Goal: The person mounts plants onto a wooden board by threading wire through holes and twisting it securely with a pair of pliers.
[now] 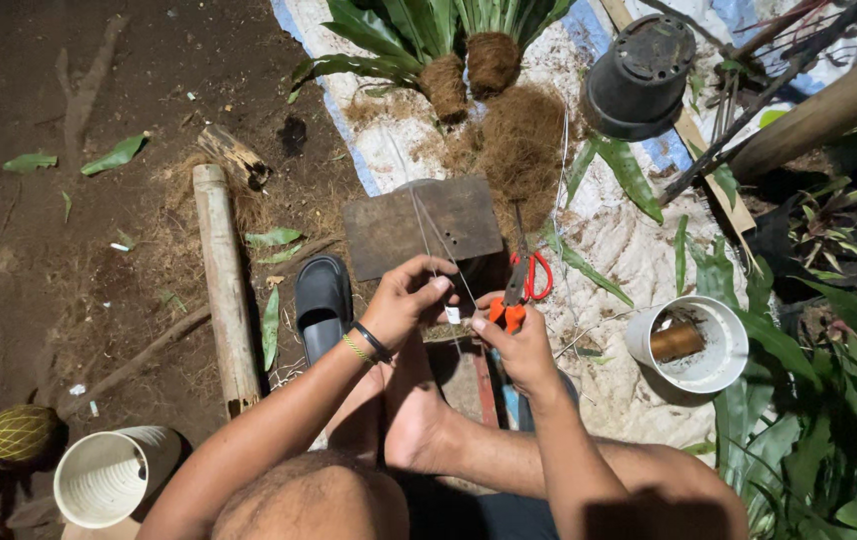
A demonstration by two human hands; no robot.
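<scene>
My left hand [411, 296] pinches a thin pale string [427, 235] that runs up over a brown flat board [422, 226]. My right hand [515, 340] grips orange-handled scissors [524, 283], blades pointing away, close to the string beside my left fingers. Both hands hover above my bare foot [411, 400] and bent knees. Two leafy plants with fibrous root balls [469, 65] lie beyond the board on a white and blue tarp [629, 230], next to a heap of brown coconut fibre [519, 140].
A black sandal [323, 300] and a pale wooden post [226, 285] lie at the left on bare soil. An overturned black pot [641, 75] is at the back right. White cups [691, 342] [114, 475] stand right and lower left. Green foliage [829, 400] fills the right.
</scene>
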